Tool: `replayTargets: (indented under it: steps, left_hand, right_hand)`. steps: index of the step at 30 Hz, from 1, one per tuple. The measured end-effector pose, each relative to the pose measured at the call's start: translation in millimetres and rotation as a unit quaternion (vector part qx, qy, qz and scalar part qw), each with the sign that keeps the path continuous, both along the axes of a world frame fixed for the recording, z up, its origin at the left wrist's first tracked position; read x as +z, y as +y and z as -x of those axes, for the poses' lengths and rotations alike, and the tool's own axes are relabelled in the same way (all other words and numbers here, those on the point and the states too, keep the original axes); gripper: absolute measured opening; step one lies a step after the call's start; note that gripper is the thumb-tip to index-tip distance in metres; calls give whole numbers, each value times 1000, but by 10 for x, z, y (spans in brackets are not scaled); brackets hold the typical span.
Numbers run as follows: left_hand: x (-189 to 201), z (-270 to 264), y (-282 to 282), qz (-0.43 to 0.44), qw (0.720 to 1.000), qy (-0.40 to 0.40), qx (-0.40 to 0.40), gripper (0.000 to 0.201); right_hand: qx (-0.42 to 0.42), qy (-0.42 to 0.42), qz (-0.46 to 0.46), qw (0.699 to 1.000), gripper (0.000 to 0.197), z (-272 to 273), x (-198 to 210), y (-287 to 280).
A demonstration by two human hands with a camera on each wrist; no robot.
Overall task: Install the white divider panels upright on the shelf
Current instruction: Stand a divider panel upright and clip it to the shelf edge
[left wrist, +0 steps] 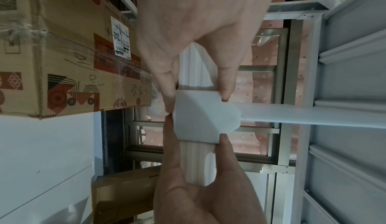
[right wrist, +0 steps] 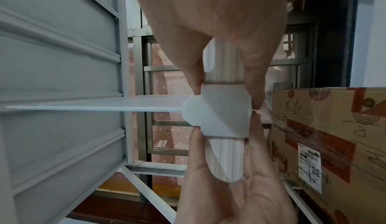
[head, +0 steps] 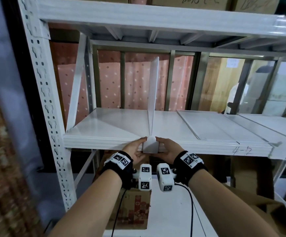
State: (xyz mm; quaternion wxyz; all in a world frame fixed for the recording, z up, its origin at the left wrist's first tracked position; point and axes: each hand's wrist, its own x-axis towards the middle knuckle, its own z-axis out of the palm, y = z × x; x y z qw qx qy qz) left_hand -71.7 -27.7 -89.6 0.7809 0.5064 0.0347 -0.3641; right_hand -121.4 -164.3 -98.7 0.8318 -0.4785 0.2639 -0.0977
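one white divider panel (head: 153,93) stands upright on the shelf (head: 114,124), running from the shelf's front lip back toward the window behind it. its front clip (head: 150,145) hangs over the front lip, and both hands are on that clip. the left hand (head: 135,148) pinches the clip's left side, thumb at the top of the lip and fingers underneath; the right hand (head: 168,149) does the same on the clip's right side. the wrist views show this plainly: thumb and fingertips of each hand close on the clip's edges, with the ribbed front lip between them.

so the first panel looks nearly installed. it sits straight, and the hands seem to be seating or checking the clip rather than carrying the panel. whether the clip is fully snapped on cannot be told.

more is left. to the right of the upright panel, a second panel (head: 212,125) lies flat on the shelf, not yet stood up, and further right of it more flat white sheets (head: 265,124) may be panels too, though that is unclear. by this reckoning the task is in its early part: one panel about done, at least one waiting.
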Motion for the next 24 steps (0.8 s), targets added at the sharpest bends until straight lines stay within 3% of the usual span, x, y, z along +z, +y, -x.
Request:
replayTargets:
  steps: [9,12,15,18,20,24]
  left_hand:
    - [-1,-26,46,2,999,23,-31,37]
    - [4,-56,126,-68,993,0,-100,54]
    - [100,-36,188,-182,965,-91,-163,52]
    - [356,-3,212,-217,946,-207,-122,33]
    - [498,-25,172,-210,933,-283,-68,25]
    - [585,-72,6,-173,931,-320,-6,10]
  right_hand:
    - [36,33,-28,998,48,93,49,-11]
    - [91,93,51,990,48,222,117,-46]
    - [137,170,173,960,47,358,244,-89]
    - [78,198,316,924,21,408,459,-56]
    - [7,142,389,910,21,346,581,-36]
    - [-85,16,392,916,28,195,805,-4]
